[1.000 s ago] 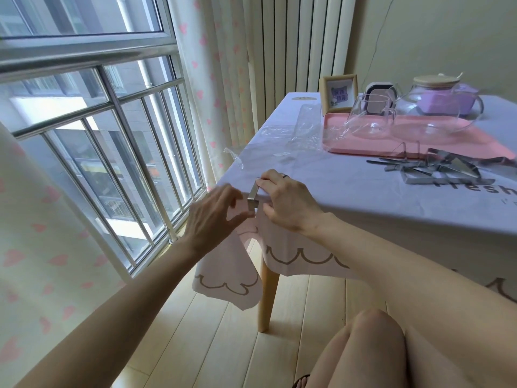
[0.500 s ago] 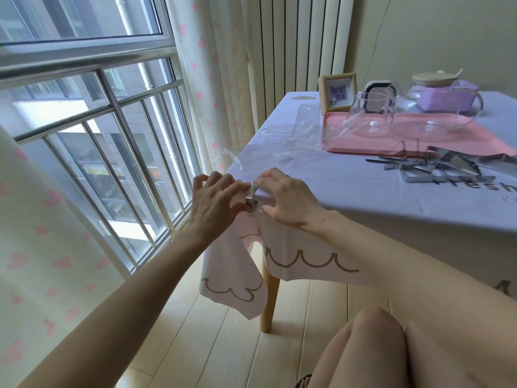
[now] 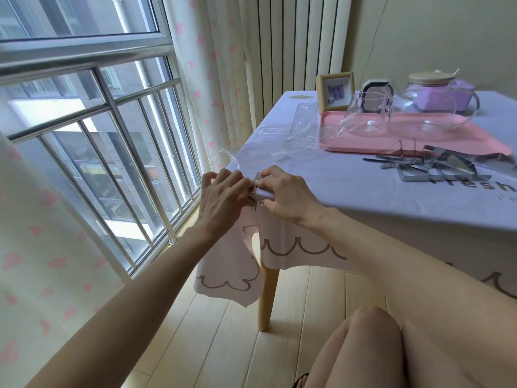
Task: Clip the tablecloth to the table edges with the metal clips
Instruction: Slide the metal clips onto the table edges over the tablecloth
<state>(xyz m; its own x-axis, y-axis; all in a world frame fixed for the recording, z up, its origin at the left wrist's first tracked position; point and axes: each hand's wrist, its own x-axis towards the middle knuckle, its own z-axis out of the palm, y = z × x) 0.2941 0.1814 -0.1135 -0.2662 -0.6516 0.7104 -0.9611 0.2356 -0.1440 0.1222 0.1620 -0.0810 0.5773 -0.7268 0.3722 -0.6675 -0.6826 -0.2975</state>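
- At the near left corner of the table [image 3: 267,301], the right hand [image 3: 285,198] pinches the metal clip [image 3: 255,191] onto the covered edge. Its fingers lie on top and its thumb below. Only small grey parts of the clip show between the two hands.
- The left hand [image 3: 223,197] curls toward the same clip from the window side. Its fingertips are hidden, so I cannot tell if it really grasps the clip.
- My judgement of the risk: the tablecloth [image 3: 349,197] folds thickly at this corner. The clip may therefore catch only cloth and not the table edge, or it may slide off once it is let go. It may also nip a finger.
- The loose flap [image 3: 226,275] hanging below the corner could pull the cloth crooked.
- Farther right, near the front edge, the spare clips [image 3: 436,170] lie in a heap. A hard tug on the cloth could shift them.
- Behind them stands the pink tray [image 3: 481,138] with a glass teapot [image 3: 430,113] and a glass cup [image 3: 366,119]. A photo frame [image 3: 334,91] stands by the far edge.
- The room has a barred window [image 3: 112,149], a heart-printed curtain [image 3: 212,79] and a pale wooden floor [image 3: 212,345].
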